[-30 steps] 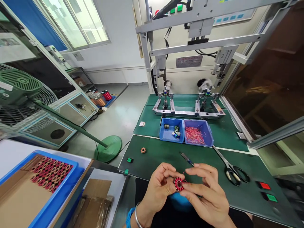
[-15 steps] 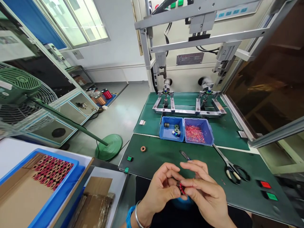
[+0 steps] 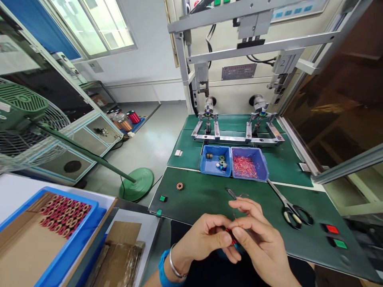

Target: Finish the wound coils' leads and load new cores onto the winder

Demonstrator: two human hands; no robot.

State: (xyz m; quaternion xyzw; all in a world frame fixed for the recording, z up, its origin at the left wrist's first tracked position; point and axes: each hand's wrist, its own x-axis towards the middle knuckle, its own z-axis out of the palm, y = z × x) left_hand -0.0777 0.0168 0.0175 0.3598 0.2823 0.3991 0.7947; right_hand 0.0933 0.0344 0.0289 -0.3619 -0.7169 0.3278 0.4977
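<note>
My left hand (image 3: 209, 237) pinches a small ring-shaped wound core (image 3: 232, 236) with red wire, partly covered by the fingers, near the table's front edge. Against the same core, my right hand (image 3: 259, 235) has its thumb and forefinger closed, and a thin wire end rises above them. Just beyond the fingers lies a metal tool (image 3: 231, 193). A copper-coloured wound core (image 3: 180, 186) rests farther left on the green table (image 3: 203, 195). Scissors (image 3: 289, 209) with black handles are to the right of my right hand.
A blue bin (image 3: 203, 167) holds several parts; a purple bin (image 3: 265, 169) holds red wire scraps. Behind them stands a machine fixture (image 3: 236, 139). Red (image 3: 332, 229) and green (image 3: 340, 243) buttons are at right. A blue tray (image 3: 92, 207) of cores lies at left, near a green fan (image 3: 24, 105).
Both hands have shifted slightly, with the left lower fingers now extended beneath the core. A thin wire end now shows above my right fingers. The view has moved a little.
</note>
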